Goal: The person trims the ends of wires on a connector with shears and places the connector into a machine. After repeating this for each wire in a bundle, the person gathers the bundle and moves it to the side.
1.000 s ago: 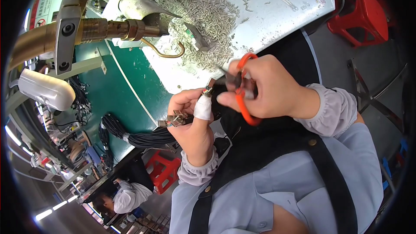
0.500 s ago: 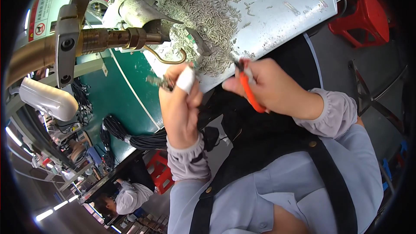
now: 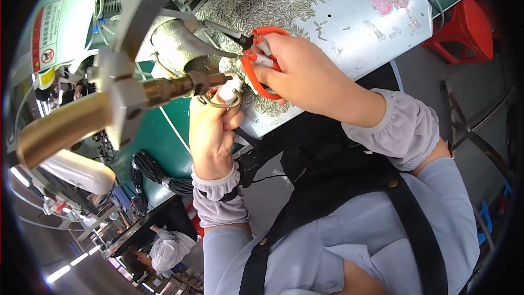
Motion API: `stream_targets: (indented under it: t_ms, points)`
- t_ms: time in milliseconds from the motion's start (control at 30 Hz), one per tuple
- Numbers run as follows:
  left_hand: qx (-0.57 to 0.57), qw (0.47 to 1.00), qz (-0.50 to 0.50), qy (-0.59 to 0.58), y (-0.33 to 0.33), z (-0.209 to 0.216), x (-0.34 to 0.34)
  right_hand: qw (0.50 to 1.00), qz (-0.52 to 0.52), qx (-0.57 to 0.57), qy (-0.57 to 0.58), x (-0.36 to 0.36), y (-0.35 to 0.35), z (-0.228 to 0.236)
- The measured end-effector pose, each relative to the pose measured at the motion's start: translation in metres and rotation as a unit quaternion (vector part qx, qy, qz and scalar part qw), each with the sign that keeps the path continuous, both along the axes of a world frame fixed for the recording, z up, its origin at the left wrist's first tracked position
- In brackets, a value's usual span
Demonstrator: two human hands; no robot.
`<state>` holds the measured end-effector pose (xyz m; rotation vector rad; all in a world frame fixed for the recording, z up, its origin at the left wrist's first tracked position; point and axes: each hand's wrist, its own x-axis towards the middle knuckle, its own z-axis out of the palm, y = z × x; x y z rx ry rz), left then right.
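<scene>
Orange looped-handle scissors with dark blades sit at twelve o'clock of centre, gripped by the right hand, whose fingers are closed around the handles; the blades point towards ten o'clock. Whether the blades are parted cannot be told. At nine o'clock of centre, the left hand is raised with fingers curled inward, a white wrapping on its thumb. A thin curved brass tube passes in front of its fingertips, so what they pinch, if anything, cannot be told. Near it, at between ten and eleven o'clock, stands a pale metal cone-shaped nozzle. Beyond the scissors, towards twelve o'clock, small silvery metal pieces lie heaped on a light-grey metal tabletop.
</scene>
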<state>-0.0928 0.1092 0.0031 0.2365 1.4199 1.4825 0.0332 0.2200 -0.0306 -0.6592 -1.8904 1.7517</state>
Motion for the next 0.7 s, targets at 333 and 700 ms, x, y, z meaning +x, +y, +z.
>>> stream_targets:
  t_ms: [333, 700]
  points:
    - [0.002, 1.0, 0.004, 0.018, 0.004, -0.002, -0.003, 1.0, 0.002, 0.01, 0.02, -0.004, 0.007, -0.006]
    - [-0.013, 0.999, 0.022, 0.034, -0.039, 0.022, 0.043, 0.999, -0.011, -0.009, 0.043, 0.031, -0.035, 0.006]
